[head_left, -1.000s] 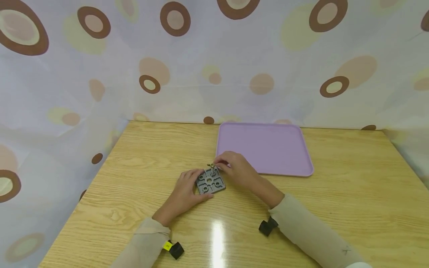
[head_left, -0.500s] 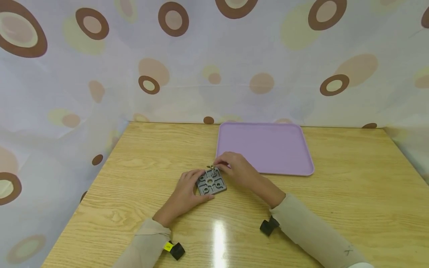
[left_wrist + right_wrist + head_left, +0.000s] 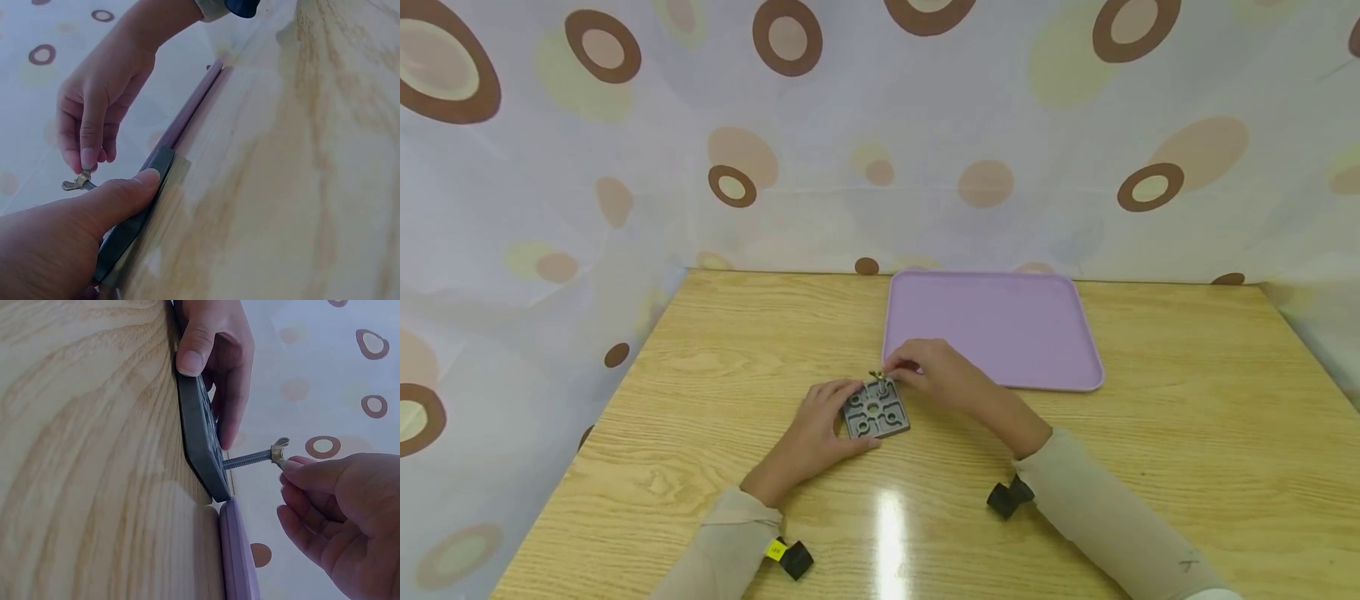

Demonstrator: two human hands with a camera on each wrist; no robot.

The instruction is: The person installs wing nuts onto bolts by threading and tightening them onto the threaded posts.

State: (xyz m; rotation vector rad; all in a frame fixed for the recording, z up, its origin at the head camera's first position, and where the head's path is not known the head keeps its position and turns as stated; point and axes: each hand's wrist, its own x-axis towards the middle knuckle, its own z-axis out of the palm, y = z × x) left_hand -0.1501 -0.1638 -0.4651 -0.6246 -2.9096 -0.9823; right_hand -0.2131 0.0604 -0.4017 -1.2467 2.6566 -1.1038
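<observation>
A grey square plate [image 3: 874,422] with several round holes and raised ribs lies on the table in the head view. My left hand [image 3: 816,423] grips it from the left, thumb along the near edge and fingers at the far left corner. From the plate's far corner rises a threaded bolt [image 3: 247,460], seen side-on in the right wrist view. A brass-coloured wing nut [image 3: 279,451] sits at the bolt's upper end, well away from the plate. Thumb and forefinger of my right hand [image 3: 942,373] pinch one wing of it; the other wing shows free.
Just beyond the plate, to the right, a flat purple tray [image 3: 992,329] lies on the wooden table [image 3: 1180,433]. Its near left corner is close to the plate and my right hand. A patterned curtain [image 3: 850,108] hangs along the table's back and left side.
The wing nut has turned a little under my right fingers. My right hand and forearm have shifted slightly to the right, the plate barely; my left hand keeps its grip.
</observation>
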